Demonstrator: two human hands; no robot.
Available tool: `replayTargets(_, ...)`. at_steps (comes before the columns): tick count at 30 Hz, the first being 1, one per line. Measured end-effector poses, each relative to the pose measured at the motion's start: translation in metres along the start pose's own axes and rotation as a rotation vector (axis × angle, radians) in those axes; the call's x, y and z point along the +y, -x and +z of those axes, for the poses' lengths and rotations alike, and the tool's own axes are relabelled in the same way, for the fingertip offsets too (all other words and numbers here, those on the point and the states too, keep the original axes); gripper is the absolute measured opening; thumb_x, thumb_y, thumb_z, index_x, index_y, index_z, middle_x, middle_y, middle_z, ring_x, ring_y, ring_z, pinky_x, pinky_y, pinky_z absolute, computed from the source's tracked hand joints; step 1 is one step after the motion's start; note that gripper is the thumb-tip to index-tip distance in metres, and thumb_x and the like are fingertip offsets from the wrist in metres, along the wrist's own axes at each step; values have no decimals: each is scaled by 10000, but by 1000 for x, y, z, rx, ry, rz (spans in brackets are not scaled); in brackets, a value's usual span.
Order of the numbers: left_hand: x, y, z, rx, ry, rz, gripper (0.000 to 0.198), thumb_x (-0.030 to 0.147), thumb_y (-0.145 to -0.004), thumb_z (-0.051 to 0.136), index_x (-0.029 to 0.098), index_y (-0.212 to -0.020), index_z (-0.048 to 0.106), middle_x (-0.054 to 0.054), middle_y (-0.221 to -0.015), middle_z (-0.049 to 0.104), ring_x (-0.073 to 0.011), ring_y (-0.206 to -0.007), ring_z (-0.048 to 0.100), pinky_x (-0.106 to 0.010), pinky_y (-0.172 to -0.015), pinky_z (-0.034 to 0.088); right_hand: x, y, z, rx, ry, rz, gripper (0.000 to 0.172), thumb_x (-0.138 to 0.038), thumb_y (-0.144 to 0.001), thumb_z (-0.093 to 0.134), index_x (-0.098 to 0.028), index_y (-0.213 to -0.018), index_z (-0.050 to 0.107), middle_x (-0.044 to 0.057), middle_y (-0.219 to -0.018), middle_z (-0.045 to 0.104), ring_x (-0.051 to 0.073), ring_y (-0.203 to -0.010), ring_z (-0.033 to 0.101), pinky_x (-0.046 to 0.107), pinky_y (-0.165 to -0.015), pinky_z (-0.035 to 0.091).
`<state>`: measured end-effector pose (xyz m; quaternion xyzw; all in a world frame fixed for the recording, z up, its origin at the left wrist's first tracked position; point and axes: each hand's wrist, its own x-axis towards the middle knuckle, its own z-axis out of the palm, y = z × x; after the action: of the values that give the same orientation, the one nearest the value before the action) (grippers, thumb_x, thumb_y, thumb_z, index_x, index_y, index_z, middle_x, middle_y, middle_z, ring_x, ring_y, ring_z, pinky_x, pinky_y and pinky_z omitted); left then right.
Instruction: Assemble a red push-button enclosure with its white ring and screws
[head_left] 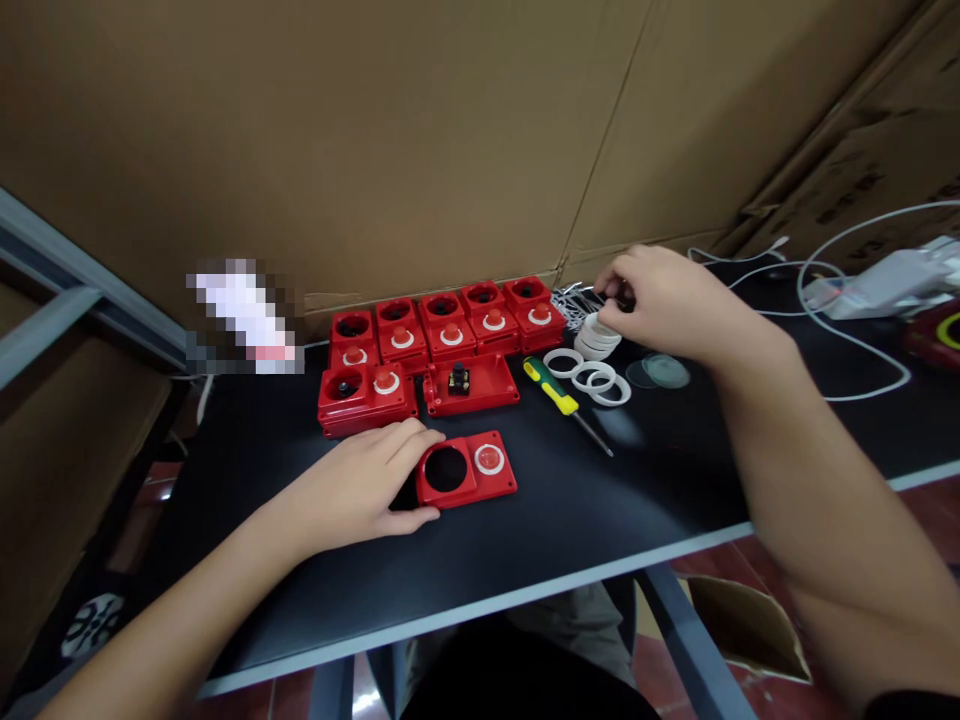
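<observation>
My left hand (379, 475) grips the left end of a red cover plate (465, 496), thumb on the near edge and fingers on the far edge. The plate lies on the dark table and has a large round hole and a clear red dome in a white ring. My right hand (652, 295) is at the back, fingers curled together above a stack of white rings (597, 338). What those fingers hold, if anything, is hidden. Behind the plate sits an open red box (491, 385) with a black switch part (459, 379) inside.
Several assembled red boxes (450, 335) line the cardboard wall (450, 150). Loose white rings (611, 390), clear discs (664, 371), a green-yellow screwdriver (559, 392) and a pile of small silvery pieces (574, 306) lie nearby. A white cable (892, 370) loops at the right.
</observation>
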<state>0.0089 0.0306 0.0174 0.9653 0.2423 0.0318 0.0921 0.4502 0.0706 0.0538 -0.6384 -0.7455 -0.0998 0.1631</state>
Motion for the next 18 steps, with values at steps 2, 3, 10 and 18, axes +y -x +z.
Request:
replayTargets(2, 1, 0, 0, 1, 8, 3, 639, 416, -1025, 874, 185, -1515, 536, -136, -1413, 742, -345, -1243, 805, -450, -1015, 669, 6, 2, 7, -72, 90, 10, 379, -407, -909, 663, -129, -1133, 792, 204, -1127, 779, 407, -1146, 716, 529, -1036, 570)
replayTargets(3, 1, 0, 0, 2, 9, 6, 642, 413, -1022, 879, 183, -1513, 535, -135, -1410, 741, -345, -1239, 805, -447, -1004, 669, 8, 3, 10, -108, 121, 10, 448, -455, -918, 666, -105, -1166, 797, 225, -1151, 776, 436, -1194, 701, 554, -1069, 559)
replayTargets(10, -1, -1, 0, 9, -5, 20, 647, 416, -1027, 880, 194, -1519, 524, -124, -1390, 741, -338, -1217, 808, -441, -990, 668, 11, 5, 16, -200, 195, -40, 574, -587, -896, 663, -105, -1178, 794, 246, -1141, 778, 490, -1221, 669, 603, -1052, 552)
replayTargets(18, -1, 1, 2, 18, -27, 27, 654, 455, -1039, 867, 185, -1529, 529, -126, -1389, 744, -343, -1225, 807, -450, -992, 672, 11, 3, 14, -245, 142, -12, 538, -529, -917, 614, -129, -1241, 771, 217, -1170, 792, 424, -1149, 728, 535, -996, 593)
